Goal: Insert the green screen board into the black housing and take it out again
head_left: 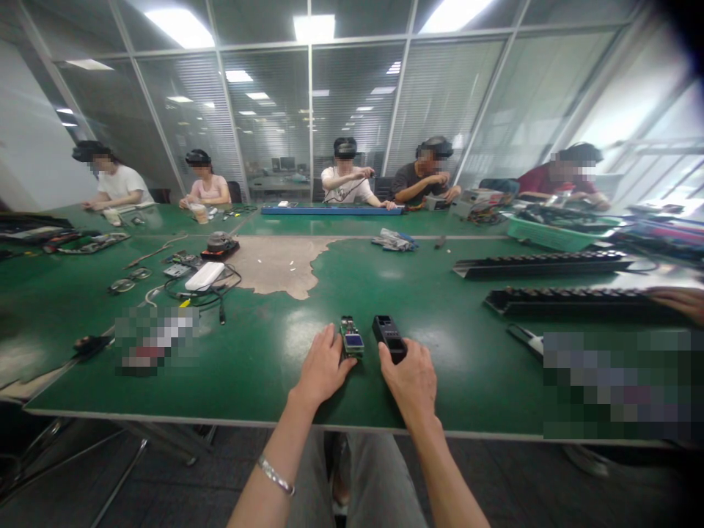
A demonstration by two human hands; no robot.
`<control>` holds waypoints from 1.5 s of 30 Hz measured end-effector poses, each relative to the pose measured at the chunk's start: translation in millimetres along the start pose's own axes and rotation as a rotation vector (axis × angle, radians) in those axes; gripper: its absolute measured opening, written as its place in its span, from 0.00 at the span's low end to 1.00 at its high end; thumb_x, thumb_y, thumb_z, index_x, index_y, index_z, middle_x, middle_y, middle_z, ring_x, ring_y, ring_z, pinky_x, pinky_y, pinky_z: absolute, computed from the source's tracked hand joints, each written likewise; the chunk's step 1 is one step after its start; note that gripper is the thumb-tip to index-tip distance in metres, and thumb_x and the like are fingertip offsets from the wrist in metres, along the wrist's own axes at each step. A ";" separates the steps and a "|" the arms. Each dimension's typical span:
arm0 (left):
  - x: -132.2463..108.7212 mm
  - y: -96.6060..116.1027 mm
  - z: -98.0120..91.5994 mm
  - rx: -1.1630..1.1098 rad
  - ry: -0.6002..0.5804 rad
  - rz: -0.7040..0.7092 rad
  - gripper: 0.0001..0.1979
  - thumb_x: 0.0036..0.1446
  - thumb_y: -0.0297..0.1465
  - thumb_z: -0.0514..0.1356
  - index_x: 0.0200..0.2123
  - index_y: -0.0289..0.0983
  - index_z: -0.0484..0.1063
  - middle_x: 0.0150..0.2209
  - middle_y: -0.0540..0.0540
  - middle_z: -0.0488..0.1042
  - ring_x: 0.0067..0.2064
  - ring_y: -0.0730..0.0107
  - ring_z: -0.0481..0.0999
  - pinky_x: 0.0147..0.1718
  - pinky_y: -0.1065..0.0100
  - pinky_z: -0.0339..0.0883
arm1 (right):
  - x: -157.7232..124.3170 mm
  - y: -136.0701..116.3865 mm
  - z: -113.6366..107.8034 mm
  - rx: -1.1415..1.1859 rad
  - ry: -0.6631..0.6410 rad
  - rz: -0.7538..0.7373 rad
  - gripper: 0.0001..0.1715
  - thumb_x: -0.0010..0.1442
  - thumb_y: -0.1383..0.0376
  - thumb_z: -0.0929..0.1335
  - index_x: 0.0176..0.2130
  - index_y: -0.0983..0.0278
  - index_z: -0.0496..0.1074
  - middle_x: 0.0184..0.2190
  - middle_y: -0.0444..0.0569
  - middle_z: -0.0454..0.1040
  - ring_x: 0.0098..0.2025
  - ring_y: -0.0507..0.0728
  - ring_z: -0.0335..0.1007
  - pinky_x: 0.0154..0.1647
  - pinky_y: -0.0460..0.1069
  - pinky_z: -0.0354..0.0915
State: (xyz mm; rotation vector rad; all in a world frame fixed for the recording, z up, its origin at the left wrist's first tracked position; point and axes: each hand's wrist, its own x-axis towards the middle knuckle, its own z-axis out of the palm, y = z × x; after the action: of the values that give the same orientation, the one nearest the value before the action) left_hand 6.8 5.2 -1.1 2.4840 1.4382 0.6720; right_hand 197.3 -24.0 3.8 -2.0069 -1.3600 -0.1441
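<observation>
I have the left hand (323, 367) curled against a small oblong green circuit board (353, 340), grip unclear from here; the right hand (411, 372) pinches a black oblong plastic housing (389, 335) just beside it, over the green surface (473, 381).

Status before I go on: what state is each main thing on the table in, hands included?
Left hand: at the circuit board, grip unclear
Right hand: gripping the black casing
Circuit board: bare, screen up
Black casing: apart from the board
Gloves: crumpled
Green basket: heaped
White device: lying flat
Tabletop: ragged pale patch
</observation>
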 end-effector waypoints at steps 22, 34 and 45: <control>-1.2 -0.9 1.3 -0.008 0.007 0.002 0.29 0.65 0.46 0.54 0.63 0.36 0.58 0.69 0.33 0.54 0.70 0.50 0.51 0.67 0.47 0.46 | -3.5 -1.7 -1.8 0.006 -0.011 0.013 0.36 0.60 0.48 0.65 0.57 0.71 0.65 0.47 0.62 0.70 0.46 0.64 0.70 0.45 0.54 0.63; -3.0 -0.5 0.0 -0.020 0.019 -0.001 0.26 0.64 0.41 0.56 0.61 0.36 0.60 0.69 0.34 0.55 0.70 0.50 0.53 0.68 0.48 0.45 | 15.2 -18.6 -16.1 0.142 0.005 -0.016 0.28 0.60 0.48 0.65 0.46 0.68 0.73 0.42 0.59 0.76 0.44 0.63 0.70 0.48 0.54 0.62; -5.1 0.2 -2.3 -0.031 0.031 -0.005 0.28 0.63 0.39 0.57 0.63 0.34 0.59 0.68 0.31 0.55 0.70 0.49 0.53 0.68 0.47 0.47 | 13.7 -75.8 -13.7 0.119 -0.097 -0.074 0.25 0.60 0.49 0.65 0.43 0.67 0.74 0.39 0.57 0.76 0.43 0.61 0.72 0.46 0.51 0.61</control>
State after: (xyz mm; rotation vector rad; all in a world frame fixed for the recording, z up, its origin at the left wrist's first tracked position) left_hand 3.7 0.5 -0.4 2.4566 1.4326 0.7291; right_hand 142.7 -6.0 56.9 -1.8869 -1.4695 0.0003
